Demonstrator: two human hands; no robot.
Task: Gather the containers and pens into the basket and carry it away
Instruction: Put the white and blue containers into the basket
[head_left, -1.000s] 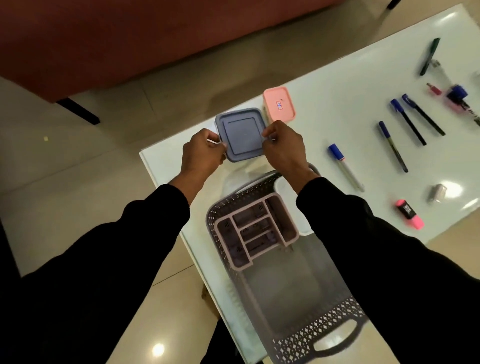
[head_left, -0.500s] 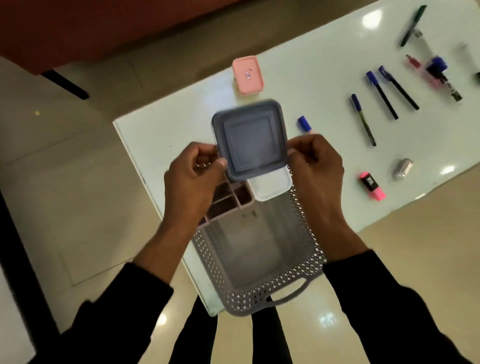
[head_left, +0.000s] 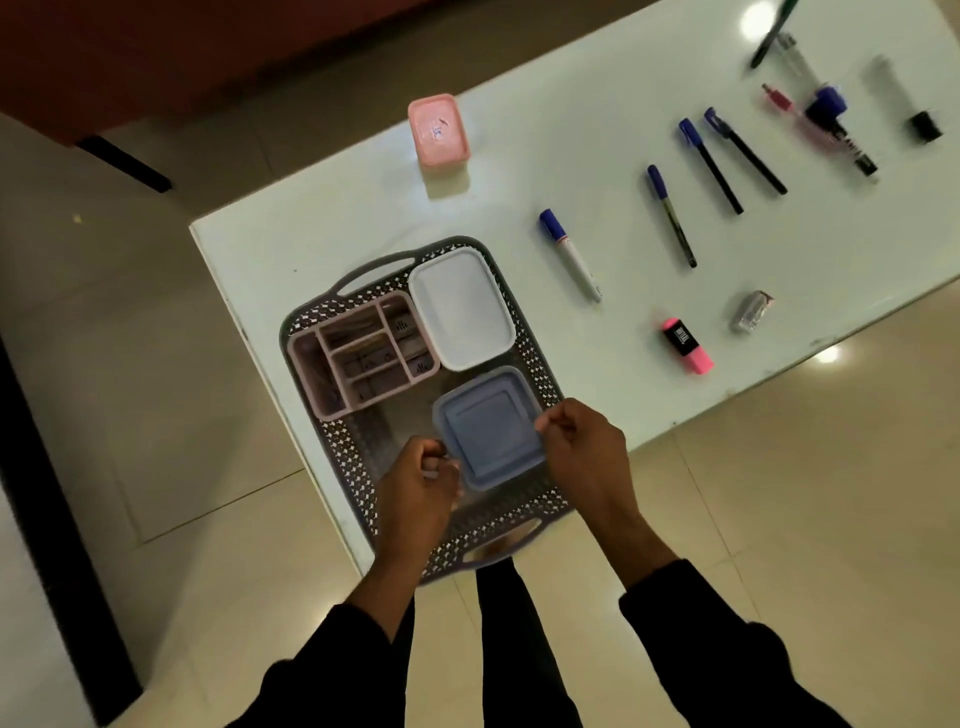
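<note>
A grey perforated basket (head_left: 375, 266) sits at the near left corner of the white table (head_left: 337, 208). Inside it are a pink divided organizer (head_left: 358, 353), a white lidded container (head_left: 462, 306) and a blue-lidded square container (head_left: 488, 431). My left hand (head_left: 418, 486) pinches the blue container's left edge and my right hand (head_left: 584, 449) pinches its right edge. A pink lidded container (head_left: 439, 130) stands on the table beyond the basket. A blue-capped white marker (head_left: 569, 254), three blue-capped pens (head_left: 670, 215) (head_left: 711, 166) (head_left: 745, 150) and a pink highlighter (head_left: 685, 345) lie to the right.
A small clear cap-like piece (head_left: 750, 312) lies near the table's front edge. Several more markers and pens (head_left: 836, 124) are at the far right. The basket's near handle (head_left: 501, 548) overhangs the table edge above the tiled floor (head_left: 779, 493).
Both hands lifted the blue-lidded container from beside the pink one, carried it toward me and lowered it into the basket's near right part. The view shifted as my head moved.
</note>
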